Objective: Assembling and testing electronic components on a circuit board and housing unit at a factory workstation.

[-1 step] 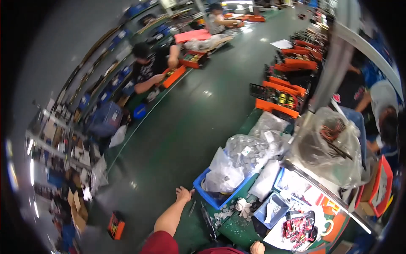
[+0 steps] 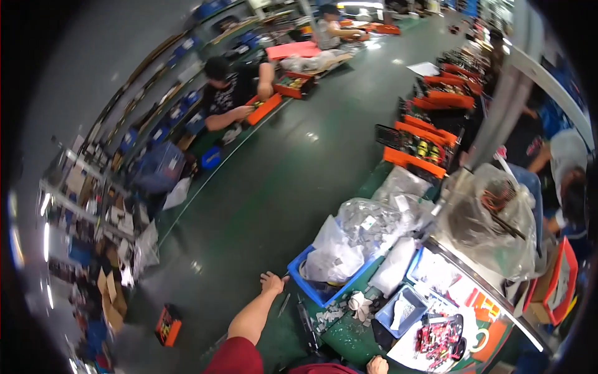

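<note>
Two bare hands show in the head view. Left hand [image 2: 272, 282]: fingers spread, palm down, nothing seen in the grip; fingertips just beside the left corner of the bin [image 2: 305, 293], contact can't be told. Right hand [image 2: 377, 364]: at the lower edge, fingers curled; can't tell if it holds anything. A pale sheet [image 2: 403, 354] lies near it.

Bin: blue, hard plastic by the look, boxy, on the green bench [image 2: 342, 336], right of the left hand. In it, a milky, crumpled bag [image 2: 333, 262] and a clear, shiny, creased bag [image 2: 381, 227] with flat grey bits inside.

Near the left hand: thin rod [image 2: 284, 303]; long dark driver [image 2: 306, 321], cylindrical. Then jagged grey scraps [image 2: 328, 316], a wadded off-white cloth [image 2: 359, 305], a smooth whitish roll [image 2: 393, 268]. Blue tray [image 2: 387, 325], rectangular, thin-walled, with a white piece inside. Red-and-black kit [image 2: 438, 336] on the sheet; pale ring [image 2: 481, 341] beside it. Orange-and-black toolboxes [image 2: 414, 162] stand lined up beyond, lids raised.

Labels: small white sticker [image 2: 369, 222] on the clear bag, print too small to read.
</note>
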Tool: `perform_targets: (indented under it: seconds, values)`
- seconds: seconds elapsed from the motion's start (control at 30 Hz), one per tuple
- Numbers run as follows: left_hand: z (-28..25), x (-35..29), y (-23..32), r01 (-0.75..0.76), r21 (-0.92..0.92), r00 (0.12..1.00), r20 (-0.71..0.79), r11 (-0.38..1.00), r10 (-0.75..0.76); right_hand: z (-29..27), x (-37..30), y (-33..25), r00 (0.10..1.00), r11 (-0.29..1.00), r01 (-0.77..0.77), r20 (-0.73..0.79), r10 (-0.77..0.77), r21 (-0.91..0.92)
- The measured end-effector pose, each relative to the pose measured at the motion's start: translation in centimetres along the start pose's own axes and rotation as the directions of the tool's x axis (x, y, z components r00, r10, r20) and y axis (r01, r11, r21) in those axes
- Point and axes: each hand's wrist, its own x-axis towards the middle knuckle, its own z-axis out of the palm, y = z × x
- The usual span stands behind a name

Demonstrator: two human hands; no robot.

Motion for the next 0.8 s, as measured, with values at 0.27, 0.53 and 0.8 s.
perform_targets:
  seconds: [0.27, 0.53, 0.8]
  values:
    - [2.5, 0.7, -1.8, 0.014, 0.022, 1.000, -0.011, 1.000, -0.014, 6.9, 0.9, 6.1, 0.910, 0.917, 0.143, -0.315, -0.270, -0.372]
    - [-0.5, -6.3, -13.0, -0.384, -0.429, 0.917, -0.282, 0.817, 0.282, -4.4, -2.1, -0.6, 0.922, 0.815, -0.334, -0.018, 0.388, 0.474]
    - [6.2, -15.5, -14.1, -0.377, -0.560, 0.924, -0.280, 0.737, 0.260, 5.0, -10.9, 7.6, 0.779, 0.693, -0.586, 0.057, 0.624, 0.419]
